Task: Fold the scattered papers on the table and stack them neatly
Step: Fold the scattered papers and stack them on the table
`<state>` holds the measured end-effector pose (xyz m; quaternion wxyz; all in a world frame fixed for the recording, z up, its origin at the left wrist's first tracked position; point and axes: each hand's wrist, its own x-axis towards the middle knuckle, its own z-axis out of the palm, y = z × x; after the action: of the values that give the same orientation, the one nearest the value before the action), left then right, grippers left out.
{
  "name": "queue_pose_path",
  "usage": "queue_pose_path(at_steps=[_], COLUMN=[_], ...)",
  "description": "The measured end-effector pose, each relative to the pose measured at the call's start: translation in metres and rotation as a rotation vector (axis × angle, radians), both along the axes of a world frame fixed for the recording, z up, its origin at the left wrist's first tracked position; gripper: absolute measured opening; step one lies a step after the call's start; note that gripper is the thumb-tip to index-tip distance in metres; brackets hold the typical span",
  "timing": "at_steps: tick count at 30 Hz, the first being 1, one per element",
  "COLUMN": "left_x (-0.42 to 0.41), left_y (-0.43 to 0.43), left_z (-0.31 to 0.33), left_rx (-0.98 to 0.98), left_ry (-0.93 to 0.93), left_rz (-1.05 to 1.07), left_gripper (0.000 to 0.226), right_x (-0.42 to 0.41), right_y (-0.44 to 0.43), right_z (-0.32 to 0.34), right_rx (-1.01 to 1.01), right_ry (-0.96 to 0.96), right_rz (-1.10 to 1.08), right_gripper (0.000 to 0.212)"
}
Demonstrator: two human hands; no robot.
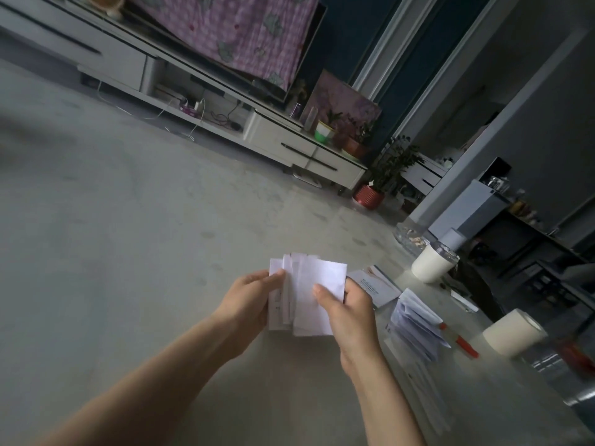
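Head view. Held bundle of folded papers (309, 291) up between both hands. Gripped its left edge with left hand (254, 294), thumb on front, fingers hidden behind. Pinched its right side with right hand (351, 312), thumb laid across the front sheet. Noted second stack of folded papers (415, 323) on the table (483, 391), just right of the right hand. Noted red pen (463, 344) and paper roll (512, 333) farther right.

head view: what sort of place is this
Probably a home living room: a long low TV cabinet, a purple quilt draped above it, and potted plants at its far end.
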<state>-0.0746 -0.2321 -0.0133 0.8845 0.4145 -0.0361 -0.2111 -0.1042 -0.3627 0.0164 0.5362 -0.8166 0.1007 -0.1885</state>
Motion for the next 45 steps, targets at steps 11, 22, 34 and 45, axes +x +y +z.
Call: queue_pose_path(at_steps=[11,22,34,45], left_x=[-0.017,-0.014,-0.021,-0.018], left_y=[-0.017,-0.001,-0.015,-0.015], left_z=[-0.002,0.007,0.004,0.003], left_rx=[0.279,0.306,0.153,0.128], left_ry=[-0.144,-0.362,-0.037,0.061], left_rz=[0.169,0.159,0.060,0.078], left_gripper=[0.018,0.025,0.016,0.005], right_x=[-0.006,-0.011,-0.018,-0.057], right_y=[0.025,0.017,0.037,-0.069], right_z=[-0.025,-0.018,-0.040,-0.010], right_rx=[0.024,0.194,0.009,-0.144], right_ry=[0.154,-0.120,0.014,-0.125], right_rz=[0.122,-0.031,0.041,-0.307], right_gripper=[0.016,0.011,0.033,0.012])
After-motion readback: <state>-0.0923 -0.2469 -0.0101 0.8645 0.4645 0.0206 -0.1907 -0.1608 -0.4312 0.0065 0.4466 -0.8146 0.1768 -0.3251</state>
